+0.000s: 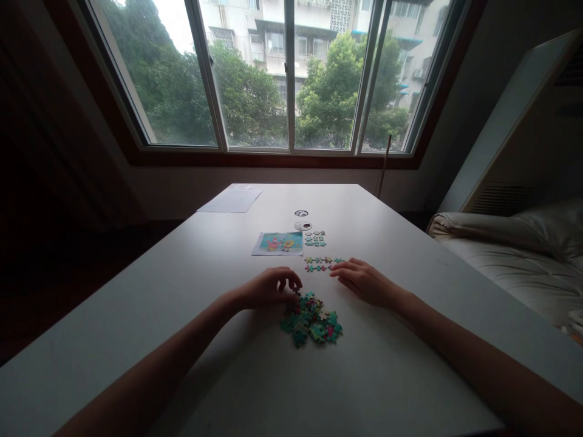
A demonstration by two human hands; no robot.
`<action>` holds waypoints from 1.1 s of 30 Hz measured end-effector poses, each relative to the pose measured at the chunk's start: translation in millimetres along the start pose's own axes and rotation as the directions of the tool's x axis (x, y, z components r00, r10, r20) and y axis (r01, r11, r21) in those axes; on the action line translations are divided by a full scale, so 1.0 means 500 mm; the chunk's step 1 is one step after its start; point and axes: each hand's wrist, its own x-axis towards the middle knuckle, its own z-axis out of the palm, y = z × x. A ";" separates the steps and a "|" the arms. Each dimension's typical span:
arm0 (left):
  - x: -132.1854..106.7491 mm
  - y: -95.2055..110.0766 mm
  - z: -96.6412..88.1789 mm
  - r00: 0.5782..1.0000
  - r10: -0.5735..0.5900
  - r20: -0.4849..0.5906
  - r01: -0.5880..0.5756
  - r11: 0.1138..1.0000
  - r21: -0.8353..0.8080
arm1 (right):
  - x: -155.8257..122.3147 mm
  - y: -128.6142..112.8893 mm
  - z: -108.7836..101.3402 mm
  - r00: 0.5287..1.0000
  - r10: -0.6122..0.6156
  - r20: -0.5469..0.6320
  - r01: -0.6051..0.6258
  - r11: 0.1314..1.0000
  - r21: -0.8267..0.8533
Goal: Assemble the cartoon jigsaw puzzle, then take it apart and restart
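A heap of loose jigsaw pieces (pixel 314 321), mostly green with some red and yellow, lies on the white table (pixel 218 376). Just above its far left edge, my left hand (pixel 268 287) is closed in a pinch on a small puzzle piece (pixel 297 291). My right hand (pixel 364 282) lies palm down with fingers stretched out, its fingertips at the right end of two short rows of puzzle pieces (pixel 317 264). Beyond these rows is another group of laid-out pieces (pixel 315 239). A colourful picture sheet (pixel 279 243) with cartoon figures lies to their left.
Two small round items (pixel 303 226) lie beyond the pieces. Sheets of paper (pixel 231 199) rest at the table's far left corner. A window (pixel 289 91) is behind the table. A padded seat (pixel 501 261) and a thin stick (pixel 385 167) stand to the right.
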 end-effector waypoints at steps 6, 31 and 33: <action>0.015 0.003 0.022 0.980 -0.073 -0.187 0.037 0.981 -0.189 | 0.013 -0.055 0.002 1.000 -0.001 -0.019 0.003 0.993 0.121; 0.019 0.064 0.073 0.957 -0.101 -0.273 0.012 0.951 -0.308 | 0.034 -0.113 0.027 0.911 0.381 -0.160 -0.286 0.860 0.423; 0.018 0.066 0.076 0.962 -0.096 -0.256 0.020 0.958 -0.285 | 0.033 -0.113 0.026 0.911 0.379 -0.163 -0.280 0.860 0.427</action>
